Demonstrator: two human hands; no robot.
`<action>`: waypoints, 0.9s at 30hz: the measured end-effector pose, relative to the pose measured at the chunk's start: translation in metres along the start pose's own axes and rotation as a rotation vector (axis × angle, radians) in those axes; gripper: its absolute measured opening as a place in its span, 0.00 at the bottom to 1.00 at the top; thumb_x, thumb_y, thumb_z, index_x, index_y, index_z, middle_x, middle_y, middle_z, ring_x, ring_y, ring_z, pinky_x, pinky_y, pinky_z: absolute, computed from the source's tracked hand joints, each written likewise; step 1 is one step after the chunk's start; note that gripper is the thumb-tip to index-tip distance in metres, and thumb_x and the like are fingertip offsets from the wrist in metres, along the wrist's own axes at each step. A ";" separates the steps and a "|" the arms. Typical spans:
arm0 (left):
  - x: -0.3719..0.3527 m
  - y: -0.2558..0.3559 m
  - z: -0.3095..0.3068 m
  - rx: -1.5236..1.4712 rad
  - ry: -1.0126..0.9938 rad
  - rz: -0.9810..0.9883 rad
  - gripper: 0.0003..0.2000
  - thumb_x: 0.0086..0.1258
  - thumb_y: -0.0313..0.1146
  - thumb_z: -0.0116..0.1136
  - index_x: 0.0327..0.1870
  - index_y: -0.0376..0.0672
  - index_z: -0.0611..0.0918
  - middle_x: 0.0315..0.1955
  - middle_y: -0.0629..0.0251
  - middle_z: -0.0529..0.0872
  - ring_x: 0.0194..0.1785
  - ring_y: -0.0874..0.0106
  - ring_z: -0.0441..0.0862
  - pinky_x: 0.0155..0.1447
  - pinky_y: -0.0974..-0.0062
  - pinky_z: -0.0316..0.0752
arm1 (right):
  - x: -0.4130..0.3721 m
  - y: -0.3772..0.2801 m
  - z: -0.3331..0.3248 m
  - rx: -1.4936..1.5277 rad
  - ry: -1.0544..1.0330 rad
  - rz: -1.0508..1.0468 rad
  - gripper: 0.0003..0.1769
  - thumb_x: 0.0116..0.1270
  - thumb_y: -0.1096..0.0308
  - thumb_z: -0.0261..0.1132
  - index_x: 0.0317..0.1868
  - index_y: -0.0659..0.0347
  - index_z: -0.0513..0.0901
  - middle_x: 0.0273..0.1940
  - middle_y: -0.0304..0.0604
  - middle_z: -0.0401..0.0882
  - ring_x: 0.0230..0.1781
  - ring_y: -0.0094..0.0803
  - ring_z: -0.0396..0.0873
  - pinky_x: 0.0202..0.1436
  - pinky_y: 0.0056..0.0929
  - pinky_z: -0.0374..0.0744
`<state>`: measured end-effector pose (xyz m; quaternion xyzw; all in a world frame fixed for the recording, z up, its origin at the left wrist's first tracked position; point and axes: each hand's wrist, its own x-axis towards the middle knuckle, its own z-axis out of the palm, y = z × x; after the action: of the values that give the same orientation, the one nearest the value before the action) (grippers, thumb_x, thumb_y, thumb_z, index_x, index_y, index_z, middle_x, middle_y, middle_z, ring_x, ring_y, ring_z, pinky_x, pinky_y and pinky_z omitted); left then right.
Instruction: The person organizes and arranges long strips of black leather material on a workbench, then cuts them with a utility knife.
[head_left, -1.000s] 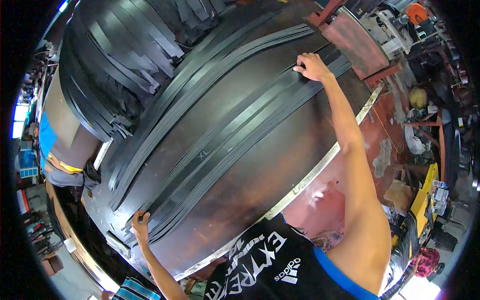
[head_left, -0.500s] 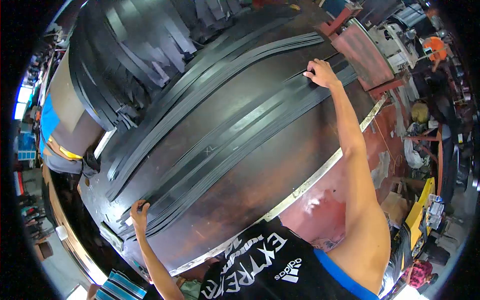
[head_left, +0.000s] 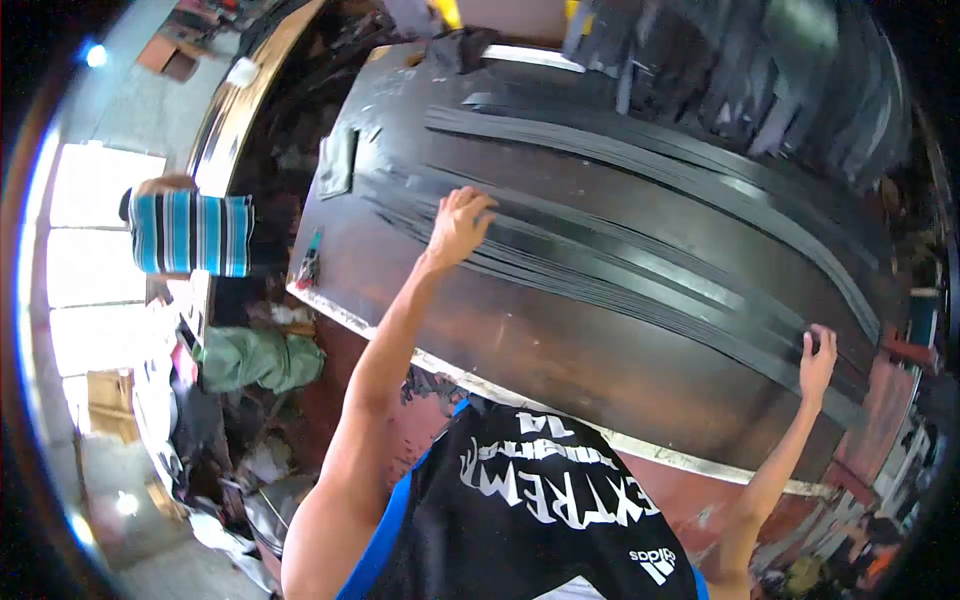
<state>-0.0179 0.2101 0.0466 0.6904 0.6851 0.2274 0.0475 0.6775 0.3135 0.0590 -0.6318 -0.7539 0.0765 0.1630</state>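
Note:
Long flat black strips [head_left: 600,290] lie in layered bundles across a dark tabletop [head_left: 560,345]. My left hand [head_left: 462,225] is over the left part of the nearer bundle, its fingers slightly bent and apart, with nothing visible in them. At that bundle's right end, my right hand [head_left: 818,360] has thumb and finger closed at the edge of a black strip [head_left: 775,318]. The strip between those fingertips is mostly hidden. A second bundle of black strips [head_left: 640,160] runs along the far side of the table.
Dark sheets or strips [head_left: 740,80] hang in a mass beyond the table. A folded grey cloth [head_left: 337,163] and a small tool with a teal part [head_left: 312,258] lie at the left end. A person in a striped shirt [head_left: 190,232] is off to the left.
The view has swung left, bringing the table's left end and the person in stripes into sight. My left hand has loosened from its pinch; my right hand stays at the strips' right end.

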 end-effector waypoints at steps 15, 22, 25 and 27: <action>-0.068 -0.155 -0.065 -0.271 0.384 -0.252 0.06 0.65 0.24 0.64 0.41 0.39 0.87 0.36 0.58 0.86 0.44 0.57 0.83 0.51 0.64 0.77 | 0.019 -0.412 0.141 0.377 -0.194 -0.413 0.10 0.67 0.70 0.68 0.48 0.61 0.86 0.51 0.46 0.83 0.54 0.45 0.80 0.61 0.39 0.76; 0.016 -0.237 -0.083 -0.346 0.102 -0.124 0.07 0.67 0.29 0.63 0.43 0.42 0.88 0.38 0.59 0.87 0.45 0.57 0.83 0.53 0.63 0.77 | 0.042 -0.525 0.218 0.263 -0.107 -0.442 0.14 0.67 0.68 0.68 0.52 0.58 0.87 0.54 0.46 0.80 0.54 0.46 0.78 0.60 0.42 0.75; 0.059 -0.244 -0.073 -0.389 -0.077 -0.023 0.09 0.67 0.31 0.63 0.45 0.41 0.88 0.39 0.59 0.87 0.45 0.59 0.83 0.52 0.66 0.76 | 0.041 -0.540 0.228 0.217 -0.112 -0.380 0.15 0.67 0.67 0.68 0.54 0.58 0.87 0.55 0.47 0.78 0.54 0.46 0.77 0.59 0.43 0.75; 0.083 -0.248 -0.056 -0.502 -0.285 0.077 0.11 0.67 0.33 0.64 0.47 0.42 0.88 0.41 0.58 0.88 0.45 0.59 0.83 0.52 0.65 0.77 | 0.037 -0.545 0.229 0.205 -0.078 -0.332 0.15 0.67 0.68 0.69 0.54 0.58 0.87 0.55 0.46 0.78 0.54 0.46 0.77 0.59 0.43 0.75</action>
<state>-0.2717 0.2906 0.0237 0.7075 0.5671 0.2924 0.3041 0.0884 0.2669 0.0257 -0.4753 -0.8419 0.1495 0.2074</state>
